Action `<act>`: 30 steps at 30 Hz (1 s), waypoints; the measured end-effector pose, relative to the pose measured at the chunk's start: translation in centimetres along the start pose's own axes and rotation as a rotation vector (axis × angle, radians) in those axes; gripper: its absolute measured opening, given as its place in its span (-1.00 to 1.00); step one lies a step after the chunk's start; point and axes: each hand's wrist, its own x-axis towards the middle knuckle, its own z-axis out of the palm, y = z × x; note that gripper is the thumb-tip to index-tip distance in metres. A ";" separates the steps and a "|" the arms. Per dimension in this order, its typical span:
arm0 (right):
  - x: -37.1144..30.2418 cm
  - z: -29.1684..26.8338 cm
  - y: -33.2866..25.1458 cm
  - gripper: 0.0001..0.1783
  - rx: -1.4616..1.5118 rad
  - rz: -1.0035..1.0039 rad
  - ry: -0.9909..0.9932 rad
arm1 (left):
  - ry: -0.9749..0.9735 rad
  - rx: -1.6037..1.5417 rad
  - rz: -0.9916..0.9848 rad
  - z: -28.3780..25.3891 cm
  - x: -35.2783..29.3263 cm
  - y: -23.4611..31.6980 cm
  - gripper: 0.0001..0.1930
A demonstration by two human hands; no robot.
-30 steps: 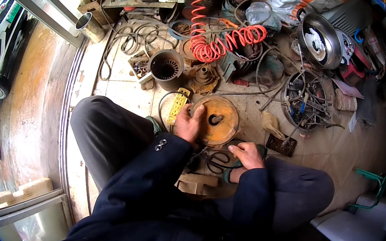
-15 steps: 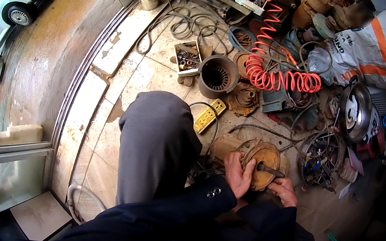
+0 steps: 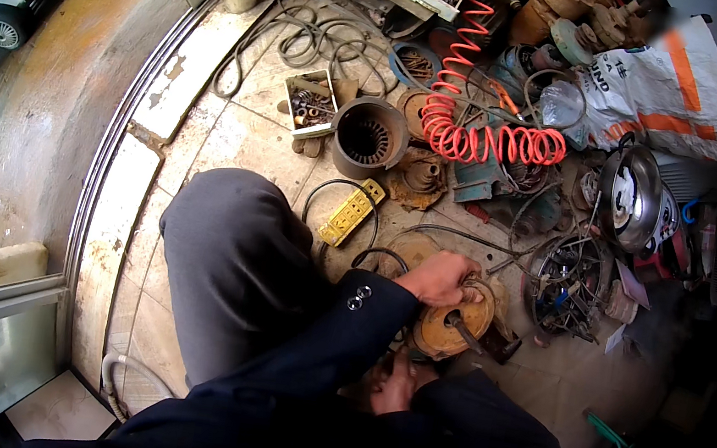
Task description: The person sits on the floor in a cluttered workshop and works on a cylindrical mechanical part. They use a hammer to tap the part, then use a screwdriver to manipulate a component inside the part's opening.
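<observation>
A rusty, round end cover (image 3: 452, 329) with a dark shaft (image 3: 464, 334) through its middle faces up in front of me, to the right of my knee. It looks like the end of a motor whose body is mostly hidden behind it. My left hand (image 3: 441, 279) is closed over the far rim of the cover, fingers curled round its edge. Below the cover, close to my body, my right hand (image 3: 394, 387) has its fingers bent inward. What it grips, if anything, I cannot make out.
A yellow power strip (image 3: 352, 214) with a black cable lies left of the motor. Beyond stand a hollow motor housing (image 3: 369, 138) and a tray of small parts (image 3: 311, 104). A red coiled hose (image 3: 500, 143) hangs farther off. Right is a basin of tools (image 3: 567, 288).
My right hand has left the right side by the shaft and is now below the cover, nearer me. My left hand has shifted to the far rim. The cover has tilted and the view has turned.
</observation>
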 end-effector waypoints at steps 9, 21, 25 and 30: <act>-1.1 6.8 -4.4 -0.60 0.175 -0.056 0.013 | -0.232 -0.022 -0.079 -2.1 6.6 -1.0 -0.54; 1.9 -2.0 -7.1 -0.53 -0.481 -0.358 0.002 | 0.280 -0.625 -0.258 0.0 0.4 -1.4 -0.68; 3.0 -4.3 -8.8 -0.49 -0.681 -0.574 -0.093 | 0.483 -0.716 -0.182 1.6 -1.1 -0.9 -0.74; 2.3 -4.3 -11.5 -0.47 -0.869 -0.658 -0.177 | 0.456 -0.581 -0.316 0.2 -1.5 0.7 -0.69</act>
